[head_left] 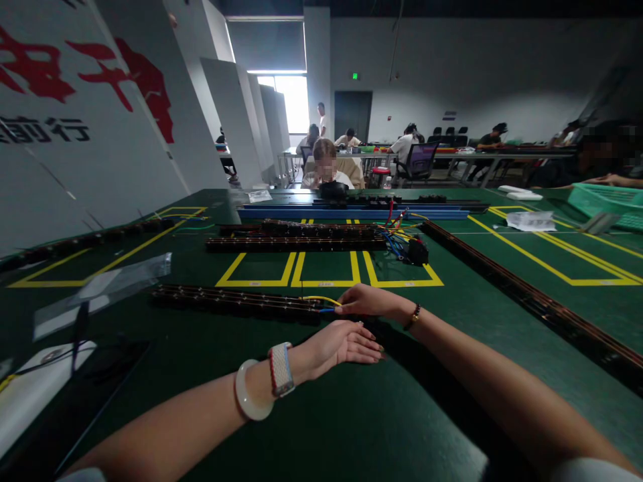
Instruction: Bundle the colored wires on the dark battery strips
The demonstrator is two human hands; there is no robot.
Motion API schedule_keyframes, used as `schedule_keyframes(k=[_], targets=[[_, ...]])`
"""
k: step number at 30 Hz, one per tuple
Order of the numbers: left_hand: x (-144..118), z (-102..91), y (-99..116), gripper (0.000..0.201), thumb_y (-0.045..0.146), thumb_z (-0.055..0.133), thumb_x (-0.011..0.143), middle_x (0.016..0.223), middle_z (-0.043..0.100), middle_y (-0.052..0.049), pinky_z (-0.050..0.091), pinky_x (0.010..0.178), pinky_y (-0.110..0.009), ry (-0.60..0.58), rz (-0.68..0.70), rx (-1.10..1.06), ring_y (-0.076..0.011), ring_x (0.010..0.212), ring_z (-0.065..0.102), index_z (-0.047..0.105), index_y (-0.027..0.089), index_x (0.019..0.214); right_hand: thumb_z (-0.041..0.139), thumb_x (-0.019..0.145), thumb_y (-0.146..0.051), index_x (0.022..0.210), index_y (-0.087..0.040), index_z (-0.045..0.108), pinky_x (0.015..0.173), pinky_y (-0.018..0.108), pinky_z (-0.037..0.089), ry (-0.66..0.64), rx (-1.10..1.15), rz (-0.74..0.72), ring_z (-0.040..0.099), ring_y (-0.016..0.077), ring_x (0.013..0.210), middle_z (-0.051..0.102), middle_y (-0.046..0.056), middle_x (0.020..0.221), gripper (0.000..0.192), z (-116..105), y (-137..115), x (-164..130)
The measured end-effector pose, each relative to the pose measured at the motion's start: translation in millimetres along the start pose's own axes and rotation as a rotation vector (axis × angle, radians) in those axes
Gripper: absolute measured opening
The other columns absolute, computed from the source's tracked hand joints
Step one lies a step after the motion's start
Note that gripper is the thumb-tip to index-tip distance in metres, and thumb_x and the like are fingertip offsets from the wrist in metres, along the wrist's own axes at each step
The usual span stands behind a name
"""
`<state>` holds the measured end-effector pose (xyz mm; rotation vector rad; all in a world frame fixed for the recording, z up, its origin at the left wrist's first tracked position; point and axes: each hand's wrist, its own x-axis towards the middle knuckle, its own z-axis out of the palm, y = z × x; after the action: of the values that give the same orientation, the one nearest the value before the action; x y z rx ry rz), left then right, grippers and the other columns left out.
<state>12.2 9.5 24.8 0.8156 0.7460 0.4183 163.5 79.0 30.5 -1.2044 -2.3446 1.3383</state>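
The long black strip with thin copper-coloured rails (236, 299) is lying flat on the green-covered table (351, 428), running crosswise in front of the person, and everything else is best placed from it. At its right end the right hand (369, 301) is resting with fingers curled inward around the short yellow and blue wires (321, 302) that are sticking out of that end; the grip looks like a light pinch, probably to keep the loose wire ends from springing away, though how tightly the fingers are closing cannot be told from here. Just nearer the person than that same end, the left hand (341, 345) is lying almost flat on the table, fingers extended and together, holding nothing; it seems to be steadying the work rather than gripping. A white bangle (247, 400) and a woven red-and-white band (280, 369) are sitting on that wrist, and a small dark bracelet (412, 316) is circling the right wrist. Beyond the strip, inside yellow taped rectangles (301, 271), two more black railed strips (296, 237) are lying parallel to it, with a bundle of red, blue and yellow wires (396, 234) fanning from their right ends, seemingly parked in marked bays to keep pieces sorted. To the left of the strip a clear plastic bag (108, 288) is lying flat. Far beyond it, other people are sitting at distant tables.
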Motion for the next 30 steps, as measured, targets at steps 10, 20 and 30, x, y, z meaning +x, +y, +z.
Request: schedule_keyframes(k=[10,20,30], targets=[[3.9,-17.4,-5.4,0.033,0.031,0.038,0.093,0.112,0.063,-0.017,0.04,0.099,-0.043,0.073,0.207,-0.308,-0.0225,0.099,0.063,0.054,0.008,0.112,0.057,0.082,-0.02,0.079,-0.015,0.071,0.051,0.02,0.03,0.321,-0.501,-0.049,0.05,0.0087,0.053,0.065,0.002,0.066,0.015,12.8,-21.2,-9.0],[4.3,-8.0,-3.1,0.023,0.02,0.04,0.094,0.096,0.065,-0.007,0.044,0.092,-0.028,0.256,0.281,-0.482,-0.0128,0.093,0.059,0.059,0.015,0.081,0.051,0.083,-0.009,0.091,-0.011,0.069,0.074,0.033,0.041,0.32,-1.012,-0.148,0.057,0.0241,0.082,0.066,0.014,0.091,0.02,38.7,-40.5,-13.8],[13.4,-17.0,-9.3,0.026,0.018,0.04,0.093,0.082,0.066,-0.005,0.048,0.085,-0.03,0.222,0.299,-0.49,-0.013,0.079,0.063,0.061,0.014,0.078,0.052,0.087,-0.018,0.092,-0.016,0.069,0.064,0.027,0.043,0.243,-0.938,-0.078,0.06,0.0174,0.073,0.066,0.009,0.084,0.018,7.9,-57.6,-43.7]])
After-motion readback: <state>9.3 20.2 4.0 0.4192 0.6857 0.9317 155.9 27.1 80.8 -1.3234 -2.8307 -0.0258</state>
